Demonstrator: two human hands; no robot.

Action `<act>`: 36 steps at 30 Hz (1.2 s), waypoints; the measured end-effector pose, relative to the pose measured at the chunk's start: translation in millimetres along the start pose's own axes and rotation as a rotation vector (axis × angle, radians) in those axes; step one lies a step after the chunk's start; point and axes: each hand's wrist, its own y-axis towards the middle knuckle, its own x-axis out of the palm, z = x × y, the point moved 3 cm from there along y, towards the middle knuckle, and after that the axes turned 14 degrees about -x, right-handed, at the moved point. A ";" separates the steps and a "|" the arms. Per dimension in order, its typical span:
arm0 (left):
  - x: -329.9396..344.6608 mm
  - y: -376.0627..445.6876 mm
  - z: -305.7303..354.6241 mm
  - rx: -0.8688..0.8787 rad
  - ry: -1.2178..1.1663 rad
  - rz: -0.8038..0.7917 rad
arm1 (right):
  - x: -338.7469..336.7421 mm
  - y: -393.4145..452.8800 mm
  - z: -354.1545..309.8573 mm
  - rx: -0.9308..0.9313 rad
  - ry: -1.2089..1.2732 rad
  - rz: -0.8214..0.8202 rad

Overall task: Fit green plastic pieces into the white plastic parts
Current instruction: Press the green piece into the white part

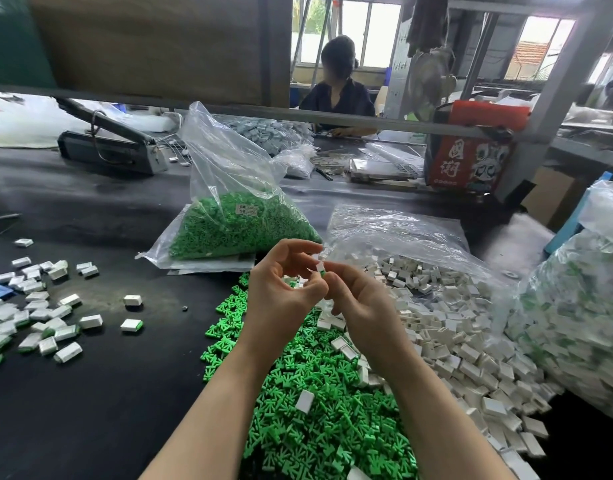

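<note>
Head view, from over the worker's shoulders, left to right: on the black table (90, 393) a scatter of assembled white-and-green parts (38, 317) lies at the far left, some showing a green edge. Behind them sits a grey heat sealer (111, 147). Further along, a clear bag of green pieces (236, 223) stands propped open, a small label on its side. Just in front of it, a loose heap of green plastic pieces (315, 420) spreads across the table beneath both forearms. Above that heap the left hand (284, 289) is raised, thumb and curled fingers pinching a small white part (320, 267) with a bit of green showing at its lower end; the index finger arches over it. The right hand (360, 299) meets it from the other side, fingertips closed on the same part. To the right, loose white plastic parts (471, 341) spill out of an open clear bag (402, 230). At the far right edge another bag of finished parts (582, 323) bulges. Across the table, a second person sits by a window, beside a red printed bag (471, 147).
</note>
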 end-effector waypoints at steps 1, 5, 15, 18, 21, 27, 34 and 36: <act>0.0 -0.2 -0.1 0.010 0.020 -0.001 | 0.4 0.3 0.4 -0.006 -0.012 -0.014; -0.3 -1.1 -0.9 0.053 0.146 0.019 | 2.0 1.1 -0.6 -0.011 -0.047 -0.052; -1.5 2.9 -6.1 0.004 0.152 0.014 | -1.4 -1.0 -1.6 0.003 -0.101 -0.004; -1.9 3.4 -5.9 0.009 0.157 0.005 | -0.3 -1.1 -0.8 0.010 -0.088 -0.006; -2.6 3.8 -6.6 -0.015 0.137 -0.002 | 2.3 -1.2 -1.1 0.014 -0.085 -0.023; 0.8 3.0 -5.7 -0.048 0.043 -0.026 | 6.1 -1.9 -6.7 -0.007 -0.112 -0.093; 4.2 3.6 -8.3 -0.086 -0.040 -0.054 | 10.1 -4.1 -11.6 -0.031 -0.037 -0.075; 5.7 3.4 -9.5 -0.106 -0.087 -0.068 | 11.1 -4.5 -11.7 -0.039 -0.045 -0.059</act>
